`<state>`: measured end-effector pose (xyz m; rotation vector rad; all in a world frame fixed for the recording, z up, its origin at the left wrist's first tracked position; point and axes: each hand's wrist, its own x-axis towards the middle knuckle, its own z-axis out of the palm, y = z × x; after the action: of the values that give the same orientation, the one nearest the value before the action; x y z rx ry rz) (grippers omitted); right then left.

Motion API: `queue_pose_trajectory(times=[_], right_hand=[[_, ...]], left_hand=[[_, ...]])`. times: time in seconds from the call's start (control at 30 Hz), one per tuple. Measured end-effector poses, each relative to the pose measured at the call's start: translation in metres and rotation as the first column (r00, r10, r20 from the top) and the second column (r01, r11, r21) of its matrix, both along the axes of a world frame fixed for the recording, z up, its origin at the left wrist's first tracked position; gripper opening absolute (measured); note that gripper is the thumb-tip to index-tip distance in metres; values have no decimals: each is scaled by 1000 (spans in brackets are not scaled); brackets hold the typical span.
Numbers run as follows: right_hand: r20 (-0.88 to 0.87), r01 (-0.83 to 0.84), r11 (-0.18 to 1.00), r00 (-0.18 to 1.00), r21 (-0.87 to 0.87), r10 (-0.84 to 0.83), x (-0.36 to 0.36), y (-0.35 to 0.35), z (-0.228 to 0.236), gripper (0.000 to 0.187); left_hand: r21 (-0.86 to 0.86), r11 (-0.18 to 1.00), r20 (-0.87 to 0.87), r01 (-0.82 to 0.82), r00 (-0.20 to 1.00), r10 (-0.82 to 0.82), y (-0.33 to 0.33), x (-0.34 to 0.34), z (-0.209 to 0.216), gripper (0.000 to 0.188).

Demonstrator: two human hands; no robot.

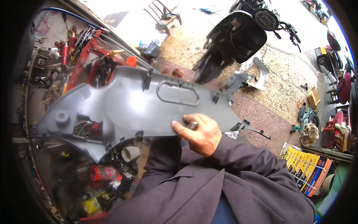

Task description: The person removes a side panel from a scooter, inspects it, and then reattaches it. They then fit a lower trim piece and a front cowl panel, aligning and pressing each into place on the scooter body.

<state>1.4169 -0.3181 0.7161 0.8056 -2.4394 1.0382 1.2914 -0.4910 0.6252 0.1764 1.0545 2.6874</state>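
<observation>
A large grey plastic motorcycle body panel (140,100), its moulded inner side facing up, stretches across in front of me. My left forearm passes beneath it, and blurred fingertips of my left hand (176,72) show beyond its far edge; that hand grips the panel from below, its palm hidden. Over the panel's near edge lies my right hand (203,136), fingers curled. A small square-ended metallic piece (192,126) sticks out between its thumb and fingers, the rest covered by the hand. Black clips (148,79) and an oval raised rib stand on the panel.
A partly stripped black scooter (240,35) stands ahead. Tools, including a red-handled tool (64,54), crowd the bench at left. Loose body parts (257,74) lie on the floor. Strapped yellow and orange boxes (305,168) sit at right, a wooden stool (162,16) far off.
</observation>
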Motion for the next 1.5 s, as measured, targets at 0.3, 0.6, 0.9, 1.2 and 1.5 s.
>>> queue_pose_trajectory(times=[0.3,0.6,0.9,1.2,1.5], right_hand=[[43,91,995,995,34,-93,-78,-79,-10,55],[5,126,991,992,40,-126,-126,-101,-14,55],[46,132,990,990,52,-134,-182,-104,-31,55],[152,68,997,986,-21,-64,-278,-72,-54,52],[464,167,954,885,-250,-34,-383,-13,-71,46]], left_hand=[[-421,904,33,74,997,-67,-75,9,-85,47],[-414,857,-176,-307,951,255,-94,-8,-31,52],[-87,983,133,-163,976,174,-66,-57,44,48],[-202,979,300,-28,950,89,-52,-168,19,27],[-375,926,138,-53,984,112,-10,-259,14,63]])
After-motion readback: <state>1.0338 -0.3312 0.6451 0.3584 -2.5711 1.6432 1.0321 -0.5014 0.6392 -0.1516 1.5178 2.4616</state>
